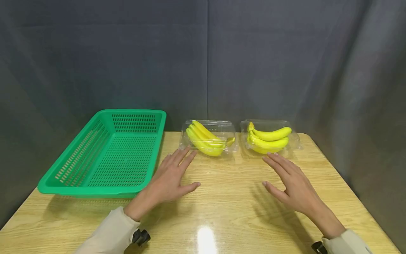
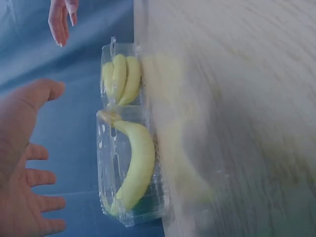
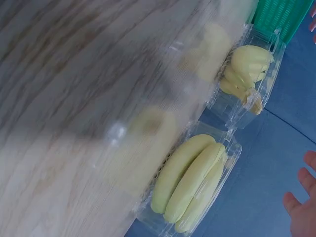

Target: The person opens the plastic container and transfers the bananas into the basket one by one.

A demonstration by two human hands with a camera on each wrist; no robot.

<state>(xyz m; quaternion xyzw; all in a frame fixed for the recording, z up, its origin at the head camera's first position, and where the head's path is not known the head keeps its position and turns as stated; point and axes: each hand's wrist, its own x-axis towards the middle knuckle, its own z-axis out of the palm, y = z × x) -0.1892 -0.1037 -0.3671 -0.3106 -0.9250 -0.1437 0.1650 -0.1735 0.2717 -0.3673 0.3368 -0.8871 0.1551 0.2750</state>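
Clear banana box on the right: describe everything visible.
The right-hand clear box is transparent and glossy, apparently thin plastic. Inside lie at least three yellow bananas, their stem end toward the other clear box close beside it. It rests on the wood-grain table near the far edge. The right hand is near, not touching. Whether it is latched, I can't tell.

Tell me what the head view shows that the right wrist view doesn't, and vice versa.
Head only: the sleeves, the green basket nearly whole. Right wrist only: broad pale banana reflections on the table. Both: two clear boxes holding bananas, the cloth backdrop, and at least part of the basket, left hand and right hand.
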